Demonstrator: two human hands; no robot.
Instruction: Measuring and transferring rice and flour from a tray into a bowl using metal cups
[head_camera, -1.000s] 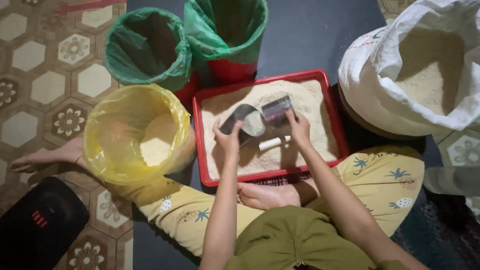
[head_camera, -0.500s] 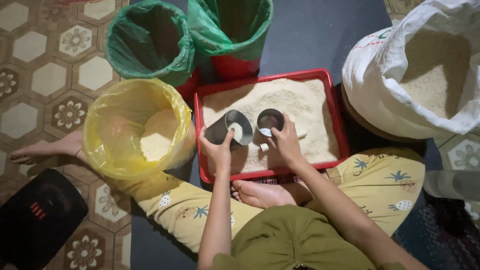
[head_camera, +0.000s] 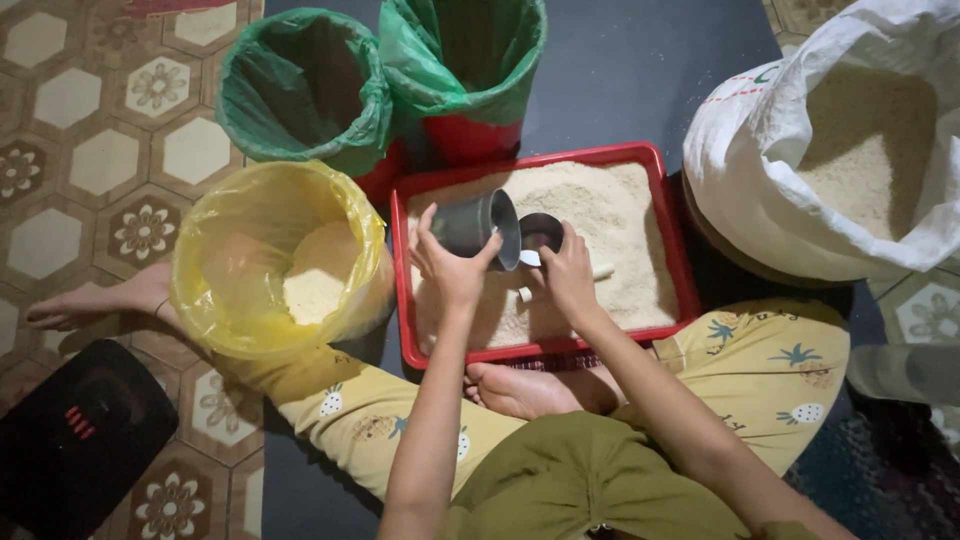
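Left hand (head_camera: 452, 268) wrapped a tilted metal cup (head_camera: 478, 225); right hand (head_camera: 566, 278) pinched a smaller cup (head_camera: 540, 232) at its three o'clock, over the red tray (head_camera: 680, 290). Rigid, smooth, probably light; grip the walls.

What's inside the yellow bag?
The yellow bag holds a small heap of pale grain at the bottom. Its crinkled sides cover whatever holds it up, so that cannot be seen.
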